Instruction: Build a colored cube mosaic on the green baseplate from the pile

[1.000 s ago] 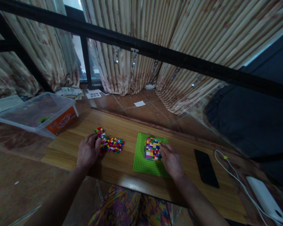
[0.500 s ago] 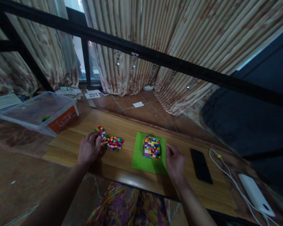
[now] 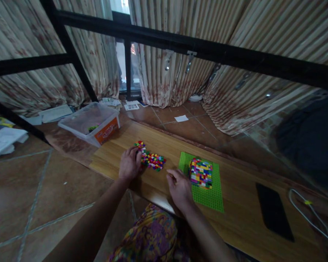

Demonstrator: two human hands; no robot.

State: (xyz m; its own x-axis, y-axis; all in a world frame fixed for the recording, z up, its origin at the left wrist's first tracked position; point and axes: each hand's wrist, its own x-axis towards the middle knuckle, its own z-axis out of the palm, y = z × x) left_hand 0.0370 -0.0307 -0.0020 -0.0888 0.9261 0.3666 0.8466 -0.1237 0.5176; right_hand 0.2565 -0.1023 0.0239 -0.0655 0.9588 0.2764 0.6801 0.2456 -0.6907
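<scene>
A pile of small loose coloured bricks (image 3: 153,160) lies on the low wooden table (image 3: 243,214). My left hand (image 3: 129,164) rests at the pile's left side, fingers curled against the bricks. A green baseplate (image 3: 211,194) to the right carries a square block of stacked multicoloured bricks (image 3: 200,173). My right hand (image 3: 179,188) hovers between the pile and the baseplate, just left of the plate, fingers loosely bent; I cannot tell whether it holds a brick.
A clear plastic tub (image 3: 90,123) with an orange label stands at the table's far left end. A black phone (image 3: 274,211) lies flat on the right, with a white cable (image 3: 308,214) beyond it. Black metal bars and curtains rise behind; papers litter the tiled floor.
My right hand left the brick block and crossed from the plate's right side to its left, toward the loose pile. The view swung left. My left hand stayed at the pile.
</scene>
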